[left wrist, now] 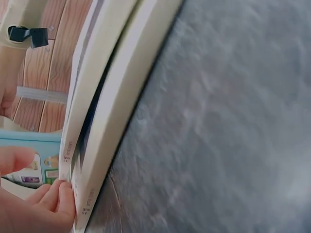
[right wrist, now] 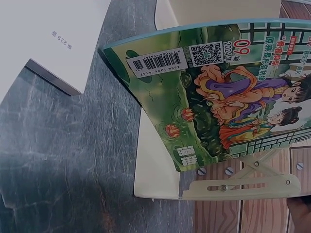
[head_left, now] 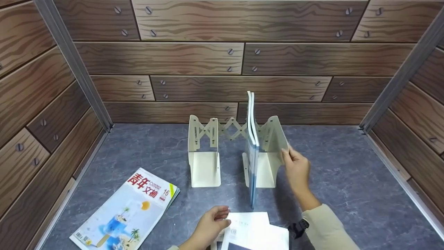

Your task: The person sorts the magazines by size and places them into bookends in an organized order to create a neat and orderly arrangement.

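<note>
A cream expandable bookend [head_left: 205,170] with crossed scissor links stands mid-table. My right hand [head_left: 299,170] pinches the front edge of its right end panel [head_left: 277,139]; in the right wrist view only a dark bit of that hand shows at the edge. Thin magazines [head_left: 252,156] stand upright inside the bookend's right part, and the right wrist view shows an illustrated cover [right wrist: 233,92] with a barcode. At the front, my left hand [head_left: 210,225] has its fingertips against the end of stacked white books [head_left: 249,225], its thumb apart from them in the left wrist view.
To the left lies a magazine [head_left: 128,211] with red lettering and a beach picture, other pages or issues showing under it. Wood-patterned walls [head_left: 222,57] close the grey table [head_left: 329,156] at the back and both sides.
</note>
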`<state>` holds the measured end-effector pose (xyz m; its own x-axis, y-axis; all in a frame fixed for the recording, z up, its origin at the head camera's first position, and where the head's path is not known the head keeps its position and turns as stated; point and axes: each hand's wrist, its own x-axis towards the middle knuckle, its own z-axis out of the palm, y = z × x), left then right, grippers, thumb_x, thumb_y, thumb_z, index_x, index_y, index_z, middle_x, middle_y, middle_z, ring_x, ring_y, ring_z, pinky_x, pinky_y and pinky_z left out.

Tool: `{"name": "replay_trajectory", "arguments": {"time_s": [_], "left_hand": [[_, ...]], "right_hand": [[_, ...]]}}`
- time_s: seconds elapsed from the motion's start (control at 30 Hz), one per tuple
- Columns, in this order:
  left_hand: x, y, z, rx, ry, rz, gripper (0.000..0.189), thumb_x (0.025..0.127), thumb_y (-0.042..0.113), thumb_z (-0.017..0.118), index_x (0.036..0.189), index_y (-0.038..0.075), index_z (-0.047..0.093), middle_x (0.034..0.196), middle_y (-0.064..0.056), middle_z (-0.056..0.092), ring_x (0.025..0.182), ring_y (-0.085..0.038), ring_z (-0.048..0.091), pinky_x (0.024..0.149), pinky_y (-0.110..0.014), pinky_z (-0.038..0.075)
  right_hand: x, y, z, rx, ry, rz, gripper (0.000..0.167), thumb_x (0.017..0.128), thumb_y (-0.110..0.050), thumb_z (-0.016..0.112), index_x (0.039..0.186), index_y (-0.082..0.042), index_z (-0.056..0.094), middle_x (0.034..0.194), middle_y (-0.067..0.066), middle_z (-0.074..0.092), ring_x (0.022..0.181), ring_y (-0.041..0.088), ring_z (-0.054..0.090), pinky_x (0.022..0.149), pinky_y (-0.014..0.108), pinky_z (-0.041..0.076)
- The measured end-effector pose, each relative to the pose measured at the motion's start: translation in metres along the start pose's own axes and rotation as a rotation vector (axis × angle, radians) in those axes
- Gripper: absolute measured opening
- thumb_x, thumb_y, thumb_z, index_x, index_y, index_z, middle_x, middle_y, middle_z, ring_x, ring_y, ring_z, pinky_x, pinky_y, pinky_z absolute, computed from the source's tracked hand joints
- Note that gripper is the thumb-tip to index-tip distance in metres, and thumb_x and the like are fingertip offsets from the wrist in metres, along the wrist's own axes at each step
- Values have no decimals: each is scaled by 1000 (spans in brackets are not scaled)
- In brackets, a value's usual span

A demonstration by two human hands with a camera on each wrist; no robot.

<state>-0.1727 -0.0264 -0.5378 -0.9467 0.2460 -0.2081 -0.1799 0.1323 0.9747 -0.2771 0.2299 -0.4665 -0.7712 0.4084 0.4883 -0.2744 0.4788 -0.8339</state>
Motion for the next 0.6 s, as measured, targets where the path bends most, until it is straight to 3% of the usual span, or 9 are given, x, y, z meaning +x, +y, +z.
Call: {"name": "replay_trajectory", "arguments": {"time_s": [0.33, 0.6], "left_hand": [[-1, 1, 0, -63, -6, -8, 48, 89, 3, 62, 133, -13, 52, 129, -24, 62, 120, -35, 59, 103, -45, 54], [-2, 2, -2, -205, -74, -63, 55, 93, 4, 57, 139, -19, 39, 139, -33, 52, 125, -39, 58, 97, -42, 59]], "right_hand": [[-1, 0, 0, 15, 2, -8, 27, 93, -5, 66, 117, 8, 68, 108, 29, 70, 66, -11, 53, 52, 2, 44], [-1, -1, 0, -15, 17, -33, 26, 93, -4, 67, 115, 9, 68, 108, 29, 69, 67, -15, 52, 52, 0, 43]]}}
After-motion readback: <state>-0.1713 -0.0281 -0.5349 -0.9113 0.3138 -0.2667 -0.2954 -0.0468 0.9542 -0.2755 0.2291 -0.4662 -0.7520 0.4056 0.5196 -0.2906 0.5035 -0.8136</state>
